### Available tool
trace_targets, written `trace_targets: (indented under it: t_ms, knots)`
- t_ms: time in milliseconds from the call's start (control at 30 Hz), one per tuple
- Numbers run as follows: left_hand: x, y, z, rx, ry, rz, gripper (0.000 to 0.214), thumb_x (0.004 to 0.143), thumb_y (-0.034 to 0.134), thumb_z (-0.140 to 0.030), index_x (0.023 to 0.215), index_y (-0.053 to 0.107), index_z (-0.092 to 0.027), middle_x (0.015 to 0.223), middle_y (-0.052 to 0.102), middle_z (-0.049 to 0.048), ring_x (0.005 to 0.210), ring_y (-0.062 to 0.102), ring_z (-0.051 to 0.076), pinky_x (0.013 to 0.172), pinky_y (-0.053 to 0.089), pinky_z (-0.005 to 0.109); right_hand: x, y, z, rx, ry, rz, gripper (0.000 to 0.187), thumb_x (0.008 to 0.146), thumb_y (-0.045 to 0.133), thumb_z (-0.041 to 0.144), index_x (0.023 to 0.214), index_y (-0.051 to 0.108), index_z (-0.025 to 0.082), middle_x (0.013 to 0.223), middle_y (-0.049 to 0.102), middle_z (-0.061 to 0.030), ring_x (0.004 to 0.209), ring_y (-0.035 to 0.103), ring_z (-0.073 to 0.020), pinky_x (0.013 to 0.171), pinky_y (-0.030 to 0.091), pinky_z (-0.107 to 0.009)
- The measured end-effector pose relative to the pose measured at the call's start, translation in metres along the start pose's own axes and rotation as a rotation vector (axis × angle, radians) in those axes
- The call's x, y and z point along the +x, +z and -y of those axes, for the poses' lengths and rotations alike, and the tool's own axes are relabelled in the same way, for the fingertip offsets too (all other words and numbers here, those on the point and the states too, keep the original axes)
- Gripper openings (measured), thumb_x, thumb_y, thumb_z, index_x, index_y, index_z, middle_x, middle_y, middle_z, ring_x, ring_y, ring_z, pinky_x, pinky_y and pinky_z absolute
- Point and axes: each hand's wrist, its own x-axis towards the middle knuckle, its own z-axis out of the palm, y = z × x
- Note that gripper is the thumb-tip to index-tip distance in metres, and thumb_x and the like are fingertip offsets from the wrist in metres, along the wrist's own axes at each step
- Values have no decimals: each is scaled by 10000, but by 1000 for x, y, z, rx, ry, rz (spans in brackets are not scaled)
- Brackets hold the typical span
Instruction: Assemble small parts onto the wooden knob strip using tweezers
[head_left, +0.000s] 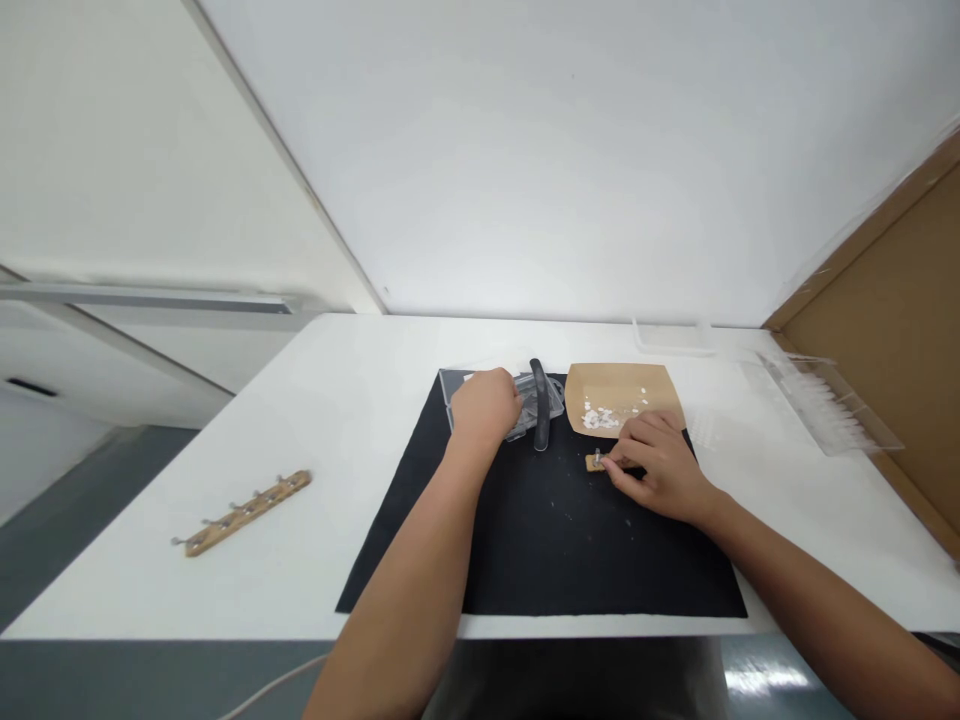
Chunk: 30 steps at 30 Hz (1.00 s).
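My left hand [486, 408] is over a clear plastic case [529, 412] at the back of the black mat, its fingers curled closed. Whatever it may hold is hidden behind the knuckles. A curved black bar [540, 405] lies across the case, just right of that hand. On the mat's right side, my right hand [656, 465] has its thumb and fingers closed on a small wooden hook rail [592, 463]. One metal hook shows at the rail's left end; the hand covers most of the rest. Behind this hand is a brown cardboard tray [589, 378] with many small white pieces [601, 416].
A wooden rail with several metal hooks [247, 512] lies on the white table [330, 400] at left. Clear plastic holders [825, 405] stand at right, near a brown board [892, 330]. Small bits are scattered on the black mat [570, 560]. A white wall rises behind.
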Motion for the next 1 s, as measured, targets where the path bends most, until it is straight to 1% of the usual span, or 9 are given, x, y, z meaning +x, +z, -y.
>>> trace_targets:
  t_ms: [167, 267, 333, 400, 533, 600, 767, 900, 1000]
  knots:
    - [-2, -2, -3, -28, 11, -71, 180, 883, 600, -212, 914, 777, -206, 931, 776, 139, 909, 739, 325, 781, 570, 412, 0, 0, 0, -5, 5, 5, 227, 979, 662, 240, 757, 619, 219, 790, 616, -8, 791, 528, -176, 805, 337, -384]
    - [-4, -2, -7, -123, 61, -197, 158, 897, 614, -264, 918, 763, -218, 949, 784, 100, 917, 723, 293, 775, 550, 367, 0, 0, 0, -9, 1, -9, 223, 980, 662, 242, 762, 621, 222, 785, 614, -6, 787, 527, -177, 800, 337, -385]
    - [-6, 0, -11, -249, 163, -296, 131, 897, 631, -273, 903, 749, -218, 956, 786, 64, 890, 708, 245, 781, 533, 329, 0, 0, 0, -11, 8, -25, 203, 980, 663, 246, 782, 628, 225, 788, 615, -9, 788, 534, -182, 796, 342, -389]
    - [-8, 4, -16, -406, 337, -334, 74, 871, 662, -234, 869, 731, -209, 913, 777, 29, 813, 684, 188, 784, 515, 295, 1, -1, -1, -3, 36, -58, 171, 982, 666, 251, 814, 640, 229, 789, 616, -12, 785, 544, -188, 794, 356, -393]
    - [-18, 15, -31, -705, 652, -223, 44, 835, 711, -179, 794, 718, -192, 781, 721, -10, 685, 604, 124, 715, 473, 245, -1, -2, -3, 11, 112, -173, 30, 994, 680, 269, 973, 684, 247, 787, 627, -17, 818, 587, -216, 820, 402, -411]
    - [-24, 20, -39, -786, 751, -136, 45, 824, 712, -153, 815, 736, -189, 763, 703, -16, 661, 576, 113, 687, 453, 236, -2, -2, -4, 12, 147, -218, 111, 993, 698, 301, 1092, 683, 254, 825, 653, -27, 874, 616, -239, 849, 430, -428]
    - [-33, 28, -50, -899, 842, -90, 20, 828, 725, -168, 841, 741, -170, 745, 685, -6, 640, 551, 106, 663, 437, 228, -3, 2, -5, 168, 244, -251, 260, 987, 715, 355, 1225, 661, 265, 968, 702, -58, 847, 635, -231, 801, 527, -414]
    - [-33, 35, -52, -928, 876, -59, 49, 840, 723, -191, 866, 760, -171, 732, 664, -4, 610, 514, 102, 621, 408, 225, -4, 3, -4, 292, 312, -283, 123, 1003, 695, 334, 1106, 722, 270, 994, 736, -49, 793, 652, -197, 754, 548, -373]
    - [-33, 40, -52, -936, 920, -85, 65, 856, 723, -208, 880, 771, -172, 683, 609, -17, 586, 482, 98, 597, 388, 223, -5, 1, -4, 340, 343, -291, 104, 1003, 697, 343, 1049, 745, 264, 940, 736, -39, 737, 634, -183, 680, 524, -349]
